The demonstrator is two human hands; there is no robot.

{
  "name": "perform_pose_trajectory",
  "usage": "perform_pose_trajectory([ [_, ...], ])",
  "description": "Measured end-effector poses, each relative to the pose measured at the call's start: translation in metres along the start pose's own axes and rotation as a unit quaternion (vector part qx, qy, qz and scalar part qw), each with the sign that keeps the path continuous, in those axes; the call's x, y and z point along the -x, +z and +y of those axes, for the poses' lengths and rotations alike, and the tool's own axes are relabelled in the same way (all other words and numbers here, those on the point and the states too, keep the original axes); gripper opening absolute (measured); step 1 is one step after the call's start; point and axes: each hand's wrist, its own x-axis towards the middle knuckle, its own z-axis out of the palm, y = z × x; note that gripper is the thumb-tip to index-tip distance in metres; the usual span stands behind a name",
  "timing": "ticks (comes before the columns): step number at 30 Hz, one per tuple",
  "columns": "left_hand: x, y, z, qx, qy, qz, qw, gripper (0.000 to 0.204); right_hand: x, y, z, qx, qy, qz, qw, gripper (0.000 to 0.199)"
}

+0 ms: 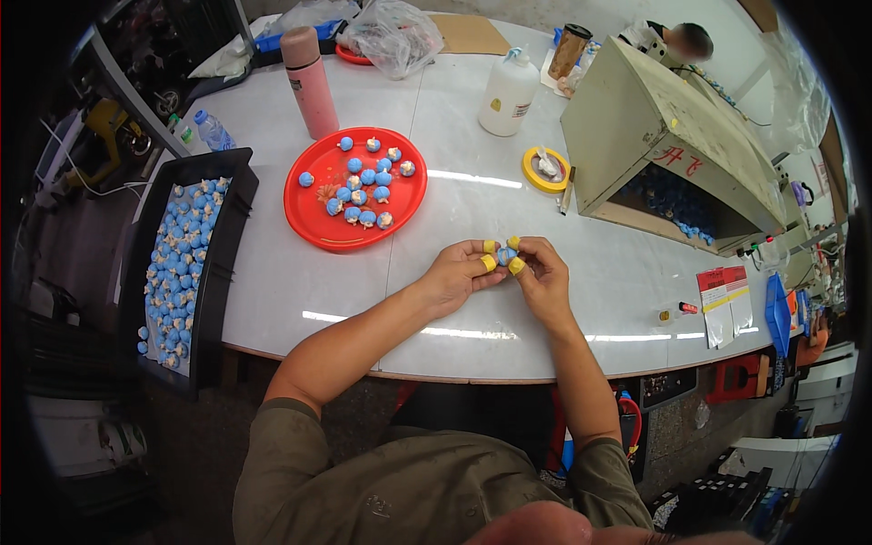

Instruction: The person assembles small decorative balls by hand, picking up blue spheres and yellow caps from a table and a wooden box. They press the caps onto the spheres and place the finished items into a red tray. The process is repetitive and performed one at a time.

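Observation:
My left hand (457,277) and my right hand (546,278) meet over the white table, both closed in a pinch. Between their fingertips sits a small blue ball-like piece (506,257), its details too small to make out. Yellow wraps cover the tips of thumbs and forefingers. To the left of my hands lies a round red tray (304,218) with several blue-and-cream ball-like pieces (367,176) spread on it. A long black bin (238,195) at the far left is filled with many more such pieces (180,259).
Behind the red tray stands a pink bottle (313,95). A white plastic bottle (509,95) and a yellow tape roll (532,173) are farther back. At right, a beige box (627,118) holds blue pieces, near a red-and-white card (724,295). Another person (681,41) is behind it.

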Motion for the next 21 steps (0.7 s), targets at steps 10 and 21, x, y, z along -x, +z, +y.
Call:
perform_pose_trajectory([
  [10,-0.002,-0.003,-0.007,-0.036,0.014,-0.004,0.999,0.023,-0.005,-0.007,-0.023,0.102,0.012,-0.048,0.994,0.044],
  [21,0.000,0.002,-0.004,-0.042,0.024,-0.005,0.999,0.022,-0.017,-0.007,-0.056,0.245,-0.037,-0.118,0.962,0.050],
])
